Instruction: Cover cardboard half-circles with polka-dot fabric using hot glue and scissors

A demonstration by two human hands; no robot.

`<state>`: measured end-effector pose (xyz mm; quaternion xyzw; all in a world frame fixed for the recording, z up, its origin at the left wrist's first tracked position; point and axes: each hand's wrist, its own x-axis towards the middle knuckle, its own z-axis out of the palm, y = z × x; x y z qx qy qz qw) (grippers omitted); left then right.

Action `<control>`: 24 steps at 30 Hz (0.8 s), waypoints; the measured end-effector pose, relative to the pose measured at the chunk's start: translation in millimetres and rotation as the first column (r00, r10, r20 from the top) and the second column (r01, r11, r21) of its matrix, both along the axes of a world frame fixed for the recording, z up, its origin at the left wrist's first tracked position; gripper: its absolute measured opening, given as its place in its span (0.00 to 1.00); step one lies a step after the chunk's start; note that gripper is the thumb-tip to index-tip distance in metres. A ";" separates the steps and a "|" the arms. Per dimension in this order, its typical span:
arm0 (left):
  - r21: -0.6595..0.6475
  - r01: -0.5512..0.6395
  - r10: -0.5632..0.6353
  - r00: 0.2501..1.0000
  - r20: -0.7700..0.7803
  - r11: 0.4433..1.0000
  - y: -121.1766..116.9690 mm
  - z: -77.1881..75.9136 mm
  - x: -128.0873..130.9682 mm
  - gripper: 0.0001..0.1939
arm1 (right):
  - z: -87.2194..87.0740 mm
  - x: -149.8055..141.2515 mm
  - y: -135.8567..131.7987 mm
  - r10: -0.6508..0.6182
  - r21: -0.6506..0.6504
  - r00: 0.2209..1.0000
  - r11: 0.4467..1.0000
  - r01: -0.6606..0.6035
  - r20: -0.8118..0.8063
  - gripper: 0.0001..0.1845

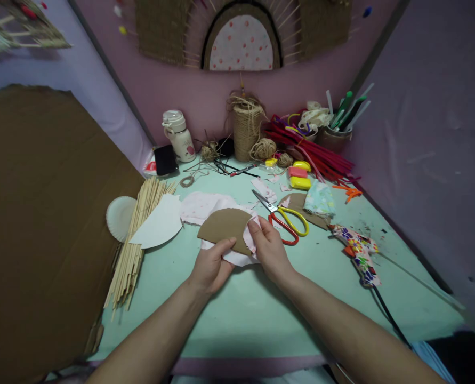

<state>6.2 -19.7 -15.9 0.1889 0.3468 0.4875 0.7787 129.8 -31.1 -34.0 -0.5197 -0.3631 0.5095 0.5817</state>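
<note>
A brown cardboard half-disc (224, 226) lies on a piece of pale pink fabric (205, 207) in the middle of the green table (245, 309). My left hand (210, 265) pinches the lower edge of the fabric against the cardboard. My right hand (267, 246) folds the fabric's right edge over the cardboard rim, fingers closed on it. Red and yellow scissors (286, 218) lie just right of my right hand.
A bundle of thin wooden sticks (139, 234), white paper plates (119, 216) and a large cardboard sheet (41, 224) are at the left. A patterned glue gun (359, 252) with its cord lies at the right. Twine spools (246, 127), red pipe cleaners (317, 152), clay blocks (300, 177) and a bottle (178, 134) line the back.
</note>
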 end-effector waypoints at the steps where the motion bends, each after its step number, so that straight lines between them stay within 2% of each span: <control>1: 0.002 0.000 0.000 1.000 -0.002 1.000 0.1 0.2 0.0 0.32 | -0.2 -0.1 0.4 0.001 -0.002 1.000 1.000 -0.001 0.006 0.15; 4: 0.025 -0.011 0.011 1.000 -0.007 1.000 1.5 2.3 -2.4 0.32 | 0.3 1.9 2.4 -0.003 -0.003 1.000 1.000 0.003 -0.010 0.19; 7: 0.065 -0.069 0.070 0.997 -0.012 0.995 5.9 5.4 -9.9 0.32 | 5.1 7.8 4.0 -0.010 -0.021 0.986 1.000 0.007 -0.167 0.25; 10: 0.076 -0.117 0.118 0.993 -0.009 0.990 12.3 8.2 -19.4 0.32 | 11.8 14.4 5.3 0.073 -0.002 0.955 0.997 -0.077 -0.287 0.29; 11: 0.071 -0.121 0.122 0.993 -0.005 0.990 14.2 9.2 -22.0 0.32 | 13.4 16.5 6.3 0.082 0.009 0.967 0.997 -0.083 -0.243 0.30; 13: 0.055 -0.130 0.130 0.991 0.001 0.990 17.2 11.8 -26.0 0.32 | 15.5 22.2 9.4 0.016 0.012 0.999 1.000 -0.015 -0.039 0.29; 16: 0.026 -0.158 0.158 0.987 0.006 0.987 21.4 17.2 -31.2 0.32 | 18.3 39.7 15.1 -0.157 0.028 0.947 0.987 0.155 0.282 0.25; 18: 0.023 -0.188 0.188 0.982 0.014 0.982 25.6 20.8 -36.8 0.30 | 21.2 58.0 16.4 -0.215 0.040 0.867 0.974 0.221 0.450 0.21; 20: 0.036 -0.231 0.230 0.973 0.027 0.972 31.5 23.5 -44.3 0.29 | 23.7 76.7 14.8 -0.194 0.013 0.740 0.970 0.243 0.644 0.16; 22: 0.059 -0.276 0.274 0.961 0.046 0.959 37.7 25.3 -52.1 0.28 | 23.8 90.3 11.9 -0.083 -0.074 0.602 0.970 0.232 0.795 0.10; 24: 0.082 -0.309 0.304 0.950 0.075 0.947 42.7 26.9 -58.3 0.28 | 21.2 96.1 10.5 0.059 -0.182 0.477 0.959 0.216 0.877 0.08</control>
